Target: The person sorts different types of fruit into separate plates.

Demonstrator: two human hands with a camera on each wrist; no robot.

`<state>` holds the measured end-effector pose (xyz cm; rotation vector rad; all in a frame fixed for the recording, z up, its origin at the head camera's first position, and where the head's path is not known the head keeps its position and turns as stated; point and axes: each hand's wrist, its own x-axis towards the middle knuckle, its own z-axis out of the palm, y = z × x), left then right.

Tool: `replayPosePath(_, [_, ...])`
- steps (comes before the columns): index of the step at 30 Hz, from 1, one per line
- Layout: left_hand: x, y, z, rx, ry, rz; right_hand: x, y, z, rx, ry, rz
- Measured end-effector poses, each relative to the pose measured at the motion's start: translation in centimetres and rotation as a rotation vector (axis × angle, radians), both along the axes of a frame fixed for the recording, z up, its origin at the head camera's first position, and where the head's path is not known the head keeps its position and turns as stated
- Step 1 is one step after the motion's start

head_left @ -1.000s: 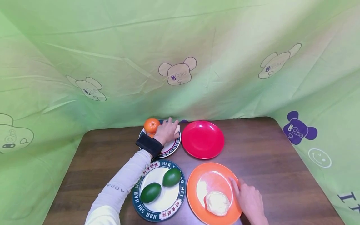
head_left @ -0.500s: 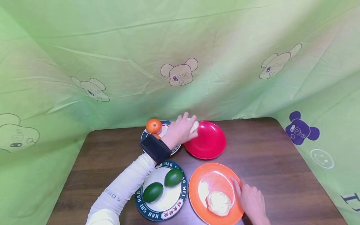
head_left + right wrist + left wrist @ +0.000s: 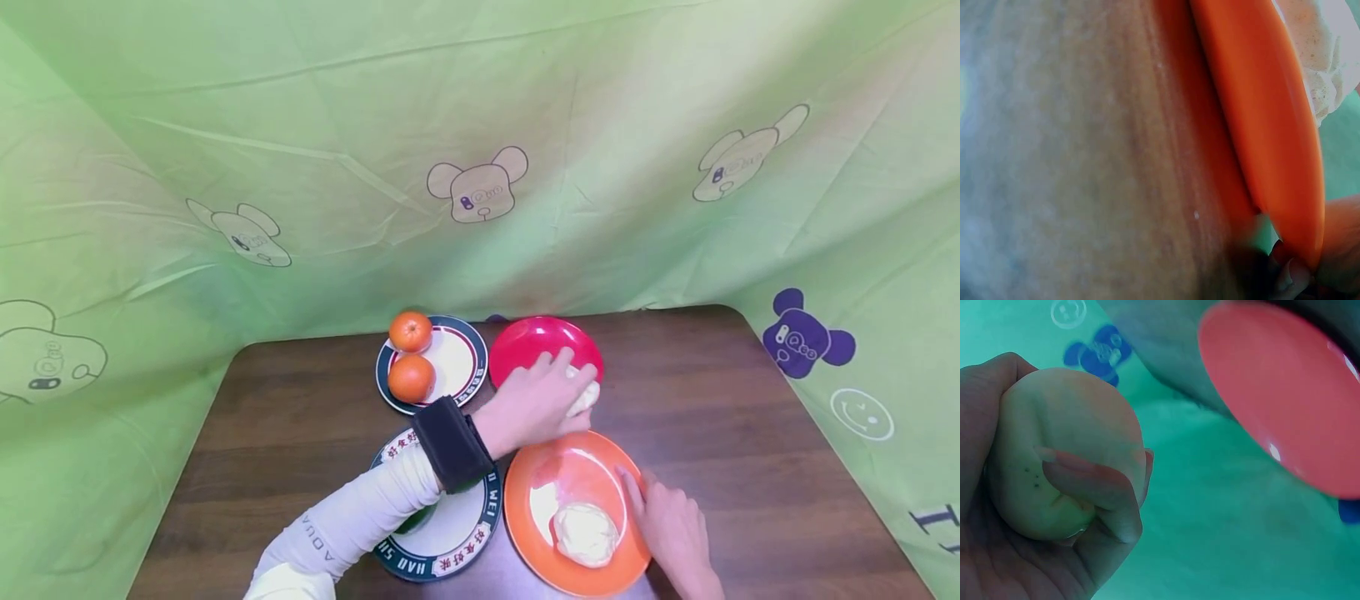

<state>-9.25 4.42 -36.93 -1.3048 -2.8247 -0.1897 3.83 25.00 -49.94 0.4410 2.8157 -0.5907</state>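
My left hand [image 3: 534, 402] holds a white bun [image 3: 587, 395] in the air, between the red plate [image 3: 521, 346] and the orange plate [image 3: 517, 525]. In the left wrist view, fingers and thumb curl round the bun's pale, smooth, dark-dotted side. Another white bun [image 3: 585, 535], with folds on top, sits on the orange plate. My right hand [image 3: 672, 527] grips that plate's right rim, thumb on top; in the right wrist view a fingertip [image 3: 1297, 275] shows under the rim.
A small blue-rimmed plate [image 3: 459, 354] at the back left bears two oranges [image 3: 411, 378]. In front stands a larger blue-rimmed plate [image 3: 431, 571]; the left forearm hides most of the green fruit [image 3: 417, 520] on it. Green cloth [image 3: 360, 192] hangs behind the wooden table [image 3: 255, 425].
My left hand has lifted the bun off the small plate and carried it right, over the red plate, then nearer to the orange plate. The right hand has stayed at the orange plate's rim.
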Motion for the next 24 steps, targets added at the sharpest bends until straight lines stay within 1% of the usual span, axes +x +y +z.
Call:
replayPosePath(4, [1.3,0.7,-1.2,-0.014,-0.012,-0.053,0.1,0.0,0.0,0.013,0.032,0.018])
replayPosePath(8, [2.3,1.5,-2.6,-0.022,-0.046,-0.091,0.2,0.1,0.0,0.016,0.068,0.033])
replayPosePath(12, [2.8,2.0,-4.2,-0.044,-0.083,-0.108,0.2,0.3,-0.2,0.022,0.123,0.041])
replayPosePath(17, [2.8,2.1,-6.4,-0.063,-0.126,-0.119,0.3,0.2,-0.5,0.040,0.176,0.047])
replayPosePath(20, [2.7,2.0,-7.6,-0.068,-0.151,-0.113,0.3,0.1,-0.5,0.042,0.149,0.049])
replayPosePath(24, [2.6,1.8,-8.9,-0.107,-0.157,-0.118,0.0,0.1,-0.4,0.035,0.074,0.031])
